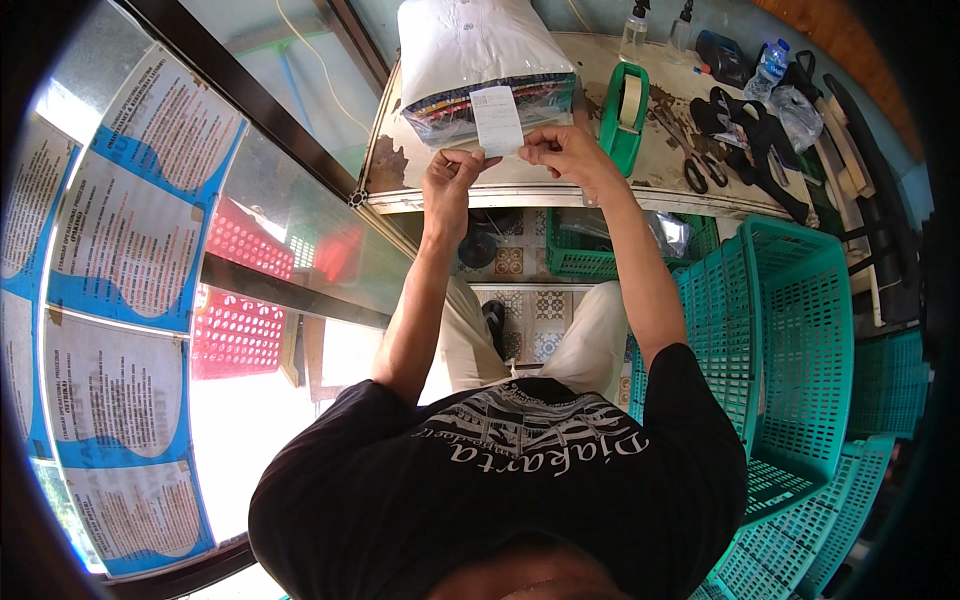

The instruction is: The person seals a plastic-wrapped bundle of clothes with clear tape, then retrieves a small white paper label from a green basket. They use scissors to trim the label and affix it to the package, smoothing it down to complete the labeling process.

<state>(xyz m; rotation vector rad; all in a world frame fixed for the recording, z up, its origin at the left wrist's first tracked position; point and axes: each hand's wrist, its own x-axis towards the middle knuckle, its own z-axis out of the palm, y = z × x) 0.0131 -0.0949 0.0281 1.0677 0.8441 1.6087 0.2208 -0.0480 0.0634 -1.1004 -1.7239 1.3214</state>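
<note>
A white paper slip (497,118) with printing on it is held up between my two hands. My left hand (452,174) pinches its lower left corner between thumb and fingers. At the lower right corner, my right hand (562,150) grips the slip the same way. Just behind the paper lies a stack of folded clothes (472,52) in clear plastic, a white buttoned garment on top and colourful patterned cloth below. A green tape dispenser (624,120) with a roll of tape stands right of my right hand.
The worn table (390,161) also bears scissors (691,154), spray bottles (634,31), a water bottle (769,71) and dark straps (739,116). Green plastic baskets (802,337) are stacked at my right; another basket (585,259) sits under the table. Glass with printed sheets (124,240) borders the left.
</note>
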